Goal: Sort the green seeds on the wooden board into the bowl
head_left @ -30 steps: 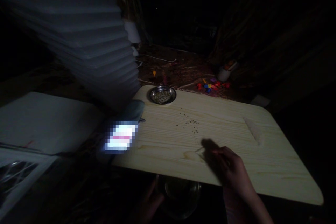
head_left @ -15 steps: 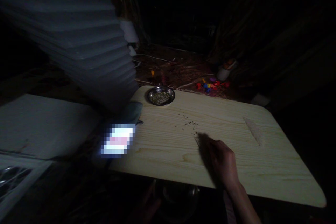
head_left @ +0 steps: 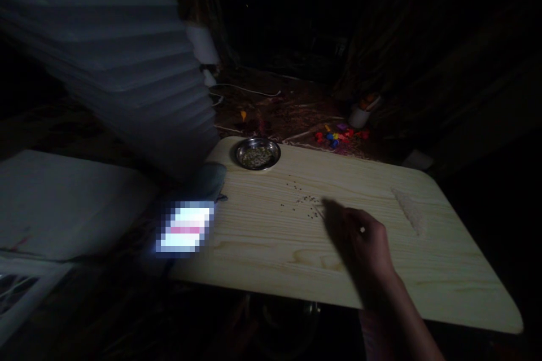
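Since the first of the earlier frames, the right hand (head_left: 368, 240) has gone farther over the table (head_left: 271, 242), away from its near edge, bringing the thin stick (head_left: 319, 210) up beside the dark seeds (head_left: 308, 199). The view has shifted slightly too.

The right hand's fingers look pinched round the stick, though shadow hides whether it is one piece or two. The seeds lie scattered just ahead and to the left of that grip, the closest of them by the stick's tip; I cannot tell whether they touch. Farther ahead and left stands the metal plate (head_left: 258, 168) with pale bits in it. To the right of the grip is a narrow strip of pale grains (head_left: 409, 211). Nearer the body and left of it, below the table edge, the left hand (head_left: 242, 321) is beside a bowl (head_left: 317, 308); it is too dark to tell whether it holds the rim.

The seeds are tiny and loose, so a sideways brush of the tip could spread them. The hand's own shadow falls by the tip, which could cause a missed pinch. A seed lifted in a weak hold could drop on the way.
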Available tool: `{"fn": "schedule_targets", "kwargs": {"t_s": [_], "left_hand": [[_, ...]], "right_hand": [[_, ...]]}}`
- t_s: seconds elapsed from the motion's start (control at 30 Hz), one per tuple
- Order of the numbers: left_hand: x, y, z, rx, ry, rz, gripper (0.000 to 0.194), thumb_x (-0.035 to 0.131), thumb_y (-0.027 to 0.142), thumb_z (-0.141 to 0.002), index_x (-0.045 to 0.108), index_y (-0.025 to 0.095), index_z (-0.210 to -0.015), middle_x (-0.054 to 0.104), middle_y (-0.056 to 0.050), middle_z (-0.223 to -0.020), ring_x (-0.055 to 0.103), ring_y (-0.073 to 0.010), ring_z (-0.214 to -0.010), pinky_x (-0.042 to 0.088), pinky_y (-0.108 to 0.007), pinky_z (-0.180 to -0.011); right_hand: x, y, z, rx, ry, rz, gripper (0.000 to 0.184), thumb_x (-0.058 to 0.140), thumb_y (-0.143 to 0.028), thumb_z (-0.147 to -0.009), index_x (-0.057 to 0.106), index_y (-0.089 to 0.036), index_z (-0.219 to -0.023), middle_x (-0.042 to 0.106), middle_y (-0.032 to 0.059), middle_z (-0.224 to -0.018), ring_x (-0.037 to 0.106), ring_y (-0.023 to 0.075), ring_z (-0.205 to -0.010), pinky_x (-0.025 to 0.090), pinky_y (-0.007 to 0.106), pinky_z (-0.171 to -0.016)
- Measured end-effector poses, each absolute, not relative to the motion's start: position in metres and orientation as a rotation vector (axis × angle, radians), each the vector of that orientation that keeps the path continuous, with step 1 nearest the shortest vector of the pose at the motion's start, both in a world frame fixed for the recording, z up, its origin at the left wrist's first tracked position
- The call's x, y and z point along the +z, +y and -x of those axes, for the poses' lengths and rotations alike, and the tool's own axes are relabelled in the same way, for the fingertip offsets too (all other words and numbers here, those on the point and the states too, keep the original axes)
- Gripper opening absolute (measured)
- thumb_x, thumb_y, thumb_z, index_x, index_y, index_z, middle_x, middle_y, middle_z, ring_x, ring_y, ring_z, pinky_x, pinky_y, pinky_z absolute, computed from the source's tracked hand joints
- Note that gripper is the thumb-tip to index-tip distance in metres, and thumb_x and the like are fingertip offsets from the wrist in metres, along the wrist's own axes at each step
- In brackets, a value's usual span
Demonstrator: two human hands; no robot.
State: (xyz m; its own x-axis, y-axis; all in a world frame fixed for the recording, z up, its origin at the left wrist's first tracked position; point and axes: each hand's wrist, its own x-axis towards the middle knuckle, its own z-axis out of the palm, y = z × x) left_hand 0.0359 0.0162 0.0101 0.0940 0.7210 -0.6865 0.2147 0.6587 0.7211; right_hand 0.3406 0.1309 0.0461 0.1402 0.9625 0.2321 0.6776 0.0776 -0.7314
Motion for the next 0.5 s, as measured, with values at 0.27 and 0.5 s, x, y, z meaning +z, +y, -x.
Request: {"fn": "schedule_targets", "kwargs": {"t_s": [0.27,0.5], "left_hand": [[0.007,0.01,-0.03,0.544,1.489,-0.794,0.024,0.058,0.033,-0.089,0.063,0.012,-0.099,0.067,-0.003,-0.087,0.065,-0.0125,-0.069,0.056,-0.028,-0.062],[-0.023,0.006,-0.026,0.597,1.594,-0.833,0.032,0.061,0.021,-0.085,0.061,0.013,-0.116,0.065,-0.012,-0.121,0.059,-0.0249,-0.116,0.044,-0.047,-0.103]], "right_hand": [[0.056,0.109,-0.34,0.637,-1.771,1.633,0.026,0.052,-0.039,-0.09,0.07,-0.021,-0.097,0.073,0.0091,-0.095,0.067,0.0232,-0.084,0.052,0.032,-0.072],[0.053,0.092,-0.327,0.664,-1.734,1.608,0.026,0.051,-0.04,-0.092,0.07,-0.021,-0.092,0.073,0.0081,-0.09,0.067,0.0225,-0.082,0.052,0.031,-0.071]]}}
